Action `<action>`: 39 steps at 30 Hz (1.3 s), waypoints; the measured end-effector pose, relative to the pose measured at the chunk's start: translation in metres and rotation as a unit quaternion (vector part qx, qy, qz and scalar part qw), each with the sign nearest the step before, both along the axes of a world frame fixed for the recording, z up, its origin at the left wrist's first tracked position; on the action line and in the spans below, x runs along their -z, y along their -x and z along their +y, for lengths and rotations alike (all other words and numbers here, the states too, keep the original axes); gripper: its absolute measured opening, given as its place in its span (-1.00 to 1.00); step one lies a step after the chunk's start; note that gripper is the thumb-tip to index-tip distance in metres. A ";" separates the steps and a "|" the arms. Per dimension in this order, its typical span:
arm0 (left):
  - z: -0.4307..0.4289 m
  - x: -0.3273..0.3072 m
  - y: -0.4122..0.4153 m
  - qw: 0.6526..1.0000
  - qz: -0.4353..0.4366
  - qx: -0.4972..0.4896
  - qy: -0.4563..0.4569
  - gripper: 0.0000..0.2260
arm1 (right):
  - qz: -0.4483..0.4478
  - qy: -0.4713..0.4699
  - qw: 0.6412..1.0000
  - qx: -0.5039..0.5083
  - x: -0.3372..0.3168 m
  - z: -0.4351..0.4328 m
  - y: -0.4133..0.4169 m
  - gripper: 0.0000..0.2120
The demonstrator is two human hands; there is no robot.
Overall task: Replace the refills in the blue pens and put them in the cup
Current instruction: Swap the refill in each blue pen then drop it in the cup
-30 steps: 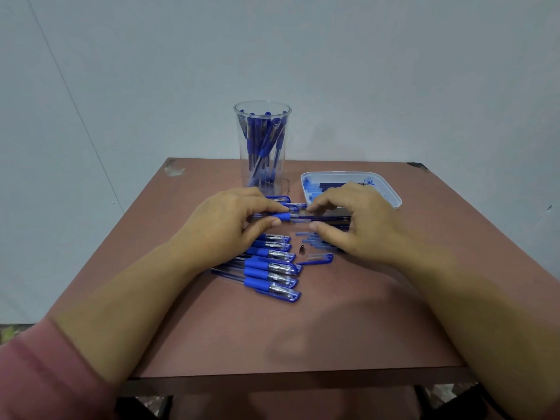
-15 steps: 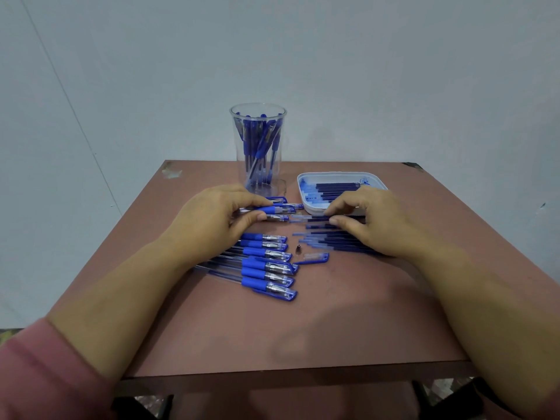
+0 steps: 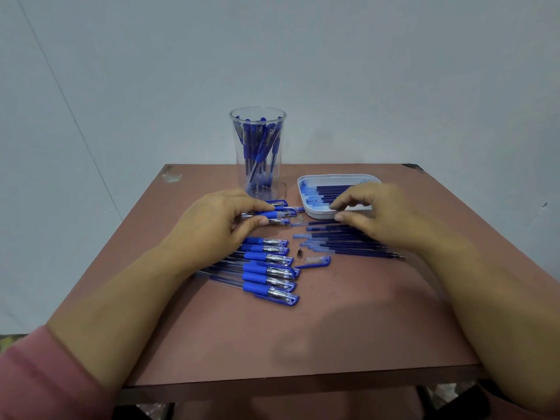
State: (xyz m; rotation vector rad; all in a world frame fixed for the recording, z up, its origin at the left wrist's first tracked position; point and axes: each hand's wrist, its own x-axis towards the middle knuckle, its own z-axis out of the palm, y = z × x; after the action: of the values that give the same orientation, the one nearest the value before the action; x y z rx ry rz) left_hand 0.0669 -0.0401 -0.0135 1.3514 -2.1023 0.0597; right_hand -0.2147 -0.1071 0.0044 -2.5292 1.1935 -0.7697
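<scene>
Blue pen (image 3: 272,214), lying crosswise with its tip end pointing right, pinched at its blue rubber section between the thumb and fingers of the left grip (image 3: 212,225). It sits at mid-bench, just in front of the cup (image 3: 257,153) and outside it. Other capped pens lie close behind and in front of it, partly hidden by the fingers.

Right grip (image 3: 372,216): fingers curled over the near edge of the white tray (image 3: 306,189), thumb and forefinger tips close together. Whether they hold anything cannot be told. One thin refill on the bench ends at the thumb tip.

Cup: clear, tall and upright at the far middle of the bench, holding a bundle of blue pens standing on end. The tray stands just to its right and contains dark refills (image 3: 330,190) laid side by side.

Loose refills (image 3: 342,247) lie roughly parallel on the bench in front of the right grip. A row of capped pens (image 3: 266,268) lies in front of the left grip, caps to the right. Between the two groups are a small metal tip (image 3: 300,251) and one loose blue cap (image 3: 315,262).

Bench (image 3: 303,344): reddish-brown top, chipped at both far corners. A pink sleeve (image 3: 36,374) covers the left forearm near the camera.
</scene>
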 end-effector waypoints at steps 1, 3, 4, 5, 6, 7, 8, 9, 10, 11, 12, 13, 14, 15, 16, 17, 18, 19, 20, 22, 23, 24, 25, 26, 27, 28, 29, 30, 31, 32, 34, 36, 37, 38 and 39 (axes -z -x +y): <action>0.000 0.000 0.000 1.000 0.000 0.000 0.002 -0.73 | 0.004 0.004 1.000 0.011 -0.006 -0.003 0.001 -0.87; 0.000 0.001 0.000 1.000 -0.001 0.001 0.004 -0.74 | 0.047 0.012 0.998 0.036 -0.020 -0.011 0.002 -0.86; -0.001 0.001 0.000 1.000 -0.001 0.002 0.004 -0.75 | 0.075 0.007 0.996 0.047 -0.025 -0.015 0.002 -0.84; -0.001 0.001 0.000 1.000 -0.002 0.002 0.004 -0.75 | 0.099 -0.005 0.994 0.054 -0.029 -0.020 0.002 -0.83; -0.002 0.001 -0.001 1.000 -0.003 0.002 0.005 -0.75 | 0.124 -0.023 0.990 0.059 -0.030 -0.025 0.000 -0.82; -0.002 0.002 -0.002 1.000 -0.003 0.001 0.006 -0.76 | 0.145 -0.039 0.987 0.060 -0.030 -0.030 -0.001 -0.82; -0.002 0.002 -0.002 1.000 -0.003 0.000 0.006 -0.76 | 0.157 -0.056 0.984 0.060 -0.029 -0.036 -0.004 -0.82; -0.003 0.002 -0.003 1.000 -0.003 -0.001 0.005 -0.75 | 0.157 -0.074 0.983 0.057 -0.028 -0.041 -0.005 -0.82; -0.003 0.002 -0.003 1.000 -0.001 -0.002 0.004 -0.75 | 0.148 -0.093 0.983 0.053 -0.027 -0.046 -0.007 -0.81; -0.003 0.003 -0.004 1.000 0.002 -0.001 0.005 -0.76 | 0.138 -0.109 0.983 0.049 -0.024 -0.051 -0.007 -0.80; -0.004 0.003 -0.004 1.000 0.004 0.001 0.006 -0.76 | 0.130 -0.120 0.983 0.045 -0.022 -0.054 -0.006 -0.80; -0.004 0.003 -0.005 1.000 0.004 0.001 0.006 -0.76 | 0.129 -0.125 0.983 0.042 -0.021 -0.057 -0.006 -0.80; -0.005 0.003 -0.005 1.000 0.005 0.001 0.004 -0.75 | 0.127 -0.129 0.983 0.041 -0.020 -0.059 -0.006 -0.80; -0.005 0.003 -0.005 1.000 0.004 0.001 0.003 -0.74 | 0.124 -0.132 0.983 0.038 -0.019 -0.060 -0.006 -0.80; -0.005 0.002 -0.005 1.000 0.004 0.002 0.003 -0.73 | 0.123 -0.133 0.983 0.035 -0.018 -0.061 -0.006 -0.80; -0.005 0.002 -0.005 1.000 0.005 0.003 0.004 -0.72 | 0.127 -0.133 0.982 0.032 -0.018 -0.062 -0.006 -0.80; -0.005 0.002 -0.004 1.000 0.004 0.004 0.005 -0.71 | 0.129 -0.132 0.982 0.030 -0.018 -0.063 -0.007 -0.81; -0.005 0.002 -0.004 1.000 0.004 0.006 0.006 -0.71 | 0.131 -0.131 0.982 0.027 -0.017 -0.063 -0.007 -0.81; -0.005 0.002 -0.003 1.000 0.003 0.007 0.006 -0.71 | 0.132 -0.131 0.982 0.026 -0.017 -0.064 -0.007 -0.81; -0.004 0.002 -0.003 1.000 0.003 0.007 0.006 -0.73 | 0.137 -0.135 0.981 0.023 -0.017 -0.064 -0.007 -0.81; -0.004 0.002 -0.003 1.000 0.005 0.007 0.007 -0.73 | 0.140 -0.140 0.980 0.021 -0.018 -0.065 -0.007 -0.81; -0.004 0.002 -0.002 1.000 0.006 0.007 0.007 -0.72 | 0.145 -0.147 0.978 0.019 -0.018 -0.065 -0.007 -0.82; -0.003 0.001 -0.002 1.000 0.008 0.008 0.007 -0.70 | 0.151 -0.152 0.977 0.018 -0.018 -0.065 -0.008 -0.83; -0.003 0.001 -0.002 1.000 0.009 0.009 0.005 -0.67 | 0.156 -0.155 0.975 0.017 -0.018 -0.066 -0.008 -0.83; -0.003 0.001 -0.001 1.000 0.011 0.010 0.002 -0.66 | 0.157 -0.154 0.975 0.015 -0.018 -0.066 -0.009 -0.83; -0.003 0.001 -0.001 1.000 0.011 0.011 0.000 -0.65 | 0.158 -0.151 0.976 0.014 -0.018 -0.066 -0.009 -0.84; -0.003 0.001 -0.002 1.000 0.012 0.011 -0.001 -0.65 | 0.158 -0.147 0.976 0.013 -0.017 -0.066 -0.010 -0.85; -0.003 0.001 -0.002 1.000 0.011 0.010 0.000 -0.66 | 0.158 -0.143 0.977 0.012 -0.017 -0.066 -0.010 -0.86; -0.003 0.002 -0.002 1.000 0.011 0.008 0.001 -0.68 | 0.157 -0.138 0.978 0.010 -0.016 -0.066 -0.010 -0.87; -0.004 0.002 -0.002 1.000 0.011 0.006 0.003 -0.71 | 0.152 -0.132 0.979 0.010 -0.016 -0.066 -0.010 -0.88; -0.004 0.003 -0.002 1.000 0.011 0.003 0.004 -0.73 | 0.123 -0.128 0.984 0.006 -0.017 -0.064 -0.010 -0.90; -0.005 0.003 -0.002 1.000 0.016 0.005 0.003 -0.71 | 0.081 -0.112 0.990 0.001 -0.021 -0.058 -0.012 -0.91; -0.005 0.002 -0.002 1.000 0.018 0.006 0.002 -0.69 | 0.060 -0.094 0.994 -0.002 -0.023 -0.054 -0.013 -0.90; -0.005 0.002 -0.003 1.000 0.019 0.006 0.003 -0.68 | 0.043 -0.069 0.997 -0.009 -0.024 -0.049 -0.015 -0.89; -0.005 0.003 -0.003 1.000 0.019 0.005 0.005 -0.69 | 0.033 -0.037 0.999 -0.018 -0.025 -0.043 -0.017 -0.88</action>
State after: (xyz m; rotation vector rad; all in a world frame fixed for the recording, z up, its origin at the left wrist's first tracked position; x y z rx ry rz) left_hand 0.0701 -0.0454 -0.0162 1.3259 -2.0741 0.0383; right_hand -0.1977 -0.1505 0.0296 -2.5248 1.1721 -0.6264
